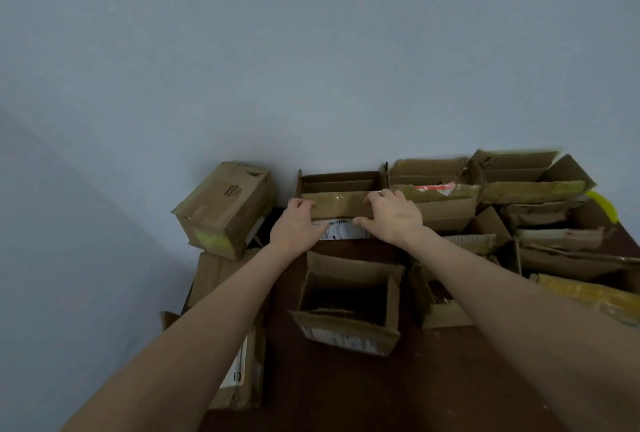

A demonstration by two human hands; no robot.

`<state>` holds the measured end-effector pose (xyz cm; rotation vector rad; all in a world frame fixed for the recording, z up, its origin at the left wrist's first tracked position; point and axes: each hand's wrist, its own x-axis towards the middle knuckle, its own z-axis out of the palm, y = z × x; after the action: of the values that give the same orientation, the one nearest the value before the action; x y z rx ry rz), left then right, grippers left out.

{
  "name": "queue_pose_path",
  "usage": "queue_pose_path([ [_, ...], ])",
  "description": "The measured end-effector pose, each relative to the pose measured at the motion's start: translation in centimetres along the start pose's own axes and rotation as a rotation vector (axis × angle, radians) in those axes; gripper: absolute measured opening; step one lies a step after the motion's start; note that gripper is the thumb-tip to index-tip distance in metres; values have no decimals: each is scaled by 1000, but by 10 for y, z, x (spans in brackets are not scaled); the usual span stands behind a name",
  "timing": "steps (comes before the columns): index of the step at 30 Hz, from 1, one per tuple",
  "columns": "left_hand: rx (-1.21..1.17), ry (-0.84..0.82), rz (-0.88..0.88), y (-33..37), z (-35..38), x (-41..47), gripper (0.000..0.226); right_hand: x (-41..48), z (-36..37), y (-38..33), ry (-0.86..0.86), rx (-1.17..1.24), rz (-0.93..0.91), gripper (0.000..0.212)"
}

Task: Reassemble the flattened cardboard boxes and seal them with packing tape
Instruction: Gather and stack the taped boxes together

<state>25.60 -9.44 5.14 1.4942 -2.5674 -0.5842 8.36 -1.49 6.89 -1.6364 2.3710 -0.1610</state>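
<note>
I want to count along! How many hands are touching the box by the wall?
2. The left hand grips the left end of the open box; the right hand grips its right end.

Two bare forearms reach in from the lower corners toward the open brown cardboard box with a white shipping label (341, 205) by the wall. No sleeve covers either arm up to the frame edge. The left hand (294, 225) and the right hand (393, 215) wear no gloves, and no rings, watch or bracelet show at fingers or wrists.
</note>
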Motion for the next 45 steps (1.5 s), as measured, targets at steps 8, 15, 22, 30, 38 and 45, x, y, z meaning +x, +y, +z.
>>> queue_pose_path([
  [8, -37, -338, -239, -5, 12, -61, 48, -67, 2, -13, -179, -107, 168, 78],
  [15, -290, -233, -314, -31, 11, -73, 22, -87, 14, -18, -384, 178, 284, 53],
  [22, -459, 36, -402, -46, -3, -43, 15, -57, 4, -11, 44, 172, 211, 48],
  [30, -752, -21, -587, -16, 29, -19, 33, -22, 13, -3, -51, 21, 202, 16],
  [38, -905, -42, -573, 9, 40, -1, 31, -11, 8, 15, -28, 12, 247, 16],
  [45, -454, 180, -302, -1, -6, -4, 40, 8, -3, -31, 111, 71, 35, 40],
])
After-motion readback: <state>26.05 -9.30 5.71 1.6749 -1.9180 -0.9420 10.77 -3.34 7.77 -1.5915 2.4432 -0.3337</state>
